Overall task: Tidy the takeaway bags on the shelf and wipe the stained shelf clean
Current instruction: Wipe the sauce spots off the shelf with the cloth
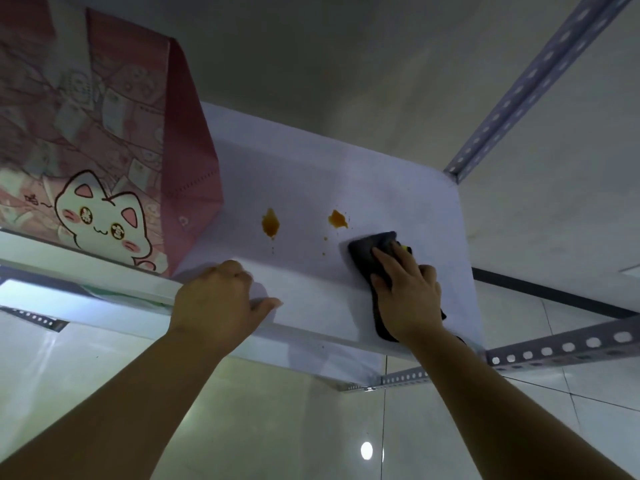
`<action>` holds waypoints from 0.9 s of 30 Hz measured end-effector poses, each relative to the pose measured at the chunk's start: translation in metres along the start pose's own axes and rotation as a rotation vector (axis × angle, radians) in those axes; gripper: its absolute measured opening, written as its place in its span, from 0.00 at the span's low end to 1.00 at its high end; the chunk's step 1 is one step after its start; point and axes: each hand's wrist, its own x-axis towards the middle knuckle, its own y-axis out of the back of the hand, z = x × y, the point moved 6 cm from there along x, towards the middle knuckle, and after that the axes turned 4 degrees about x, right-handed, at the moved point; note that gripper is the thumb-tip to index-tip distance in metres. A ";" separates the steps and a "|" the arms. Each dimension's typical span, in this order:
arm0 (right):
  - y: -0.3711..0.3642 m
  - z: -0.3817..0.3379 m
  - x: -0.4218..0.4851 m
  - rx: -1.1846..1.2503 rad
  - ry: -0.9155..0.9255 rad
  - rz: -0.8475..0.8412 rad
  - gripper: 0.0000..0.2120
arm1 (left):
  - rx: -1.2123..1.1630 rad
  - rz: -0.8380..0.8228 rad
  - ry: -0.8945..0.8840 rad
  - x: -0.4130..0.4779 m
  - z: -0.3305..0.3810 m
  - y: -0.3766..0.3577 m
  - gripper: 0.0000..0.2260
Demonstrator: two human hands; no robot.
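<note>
A white shelf board (311, 161) carries two orange stains, one (270, 223) near the middle and one (337, 219) to its right, with small specks below them. My right hand (405, 292) presses flat on a dark grey cloth (370, 245) just below the right stain. My left hand (221, 299) rests with curled fingers on the shelf's front edge. A pink takeaway bag (114, 150) with a white cartoon cat stands upright at the shelf's left.
Perforated grey metal uprights and rails (540, 77) frame the shelf at the right; another rail (568, 348) runs along the front right. A lower shelf (79, 299) shows at the left. Pale tiled floor (311, 445) lies below.
</note>
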 end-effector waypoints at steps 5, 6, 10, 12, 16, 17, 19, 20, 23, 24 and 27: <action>0.000 -0.001 0.054 0.000 -0.219 -0.014 0.22 | 0.000 -0.014 -0.027 0.000 -0.006 0.001 0.29; -0.001 -0.007 0.067 0.003 -0.230 -0.022 0.22 | 0.007 -0.017 -0.027 0.000 -0.006 0.001 0.29; -0.012 -0.038 0.108 0.025 -0.216 -0.086 0.22 | -0.028 -0.005 -0.021 0.001 -0.009 0.000 0.28; -0.019 -0.055 0.114 -0.005 -0.114 -0.117 0.22 | -0.043 0.004 -0.029 0.001 -0.011 -0.001 0.28; -0.021 -0.069 0.097 -0.023 0.061 -0.132 0.21 | -0.102 -0.002 -0.027 0.001 -0.015 -0.003 0.27; -0.021 -0.070 0.085 -0.021 0.097 -0.129 0.20 | -0.114 -0.004 -0.026 0.000 -0.016 -0.004 0.27; -0.021 -0.070 0.052 -0.024 0.172 -0.103 0.20 | -0.132 -0.011 -0.030 0.000 -0.016 -0.004 0.27; -0.020 -0.070 0.032 -0.025 0.215 -0.088 0.20 | -0.139 -0.016 -0.033 0.000 -0.016 -0.004 0.27; -0.018 -0.070 -0.019 -0.014 0.309 -0.098 0.20 | -0.163 -0.043 -0.034 0.001 -0.017 -0.004 0.26; -0.018 -0.067 -0.023 -0.012 0.311 -0.109 0.21 | -0.160 -0.041 -0.036 0.001 -0.017 -0.004 0.26; -0.018 -0.061 0.009 -0.065 0.217 -0.117 0.20 | -0.145 -0.035 -0.039 0.002 -0.017 -0.003 0.26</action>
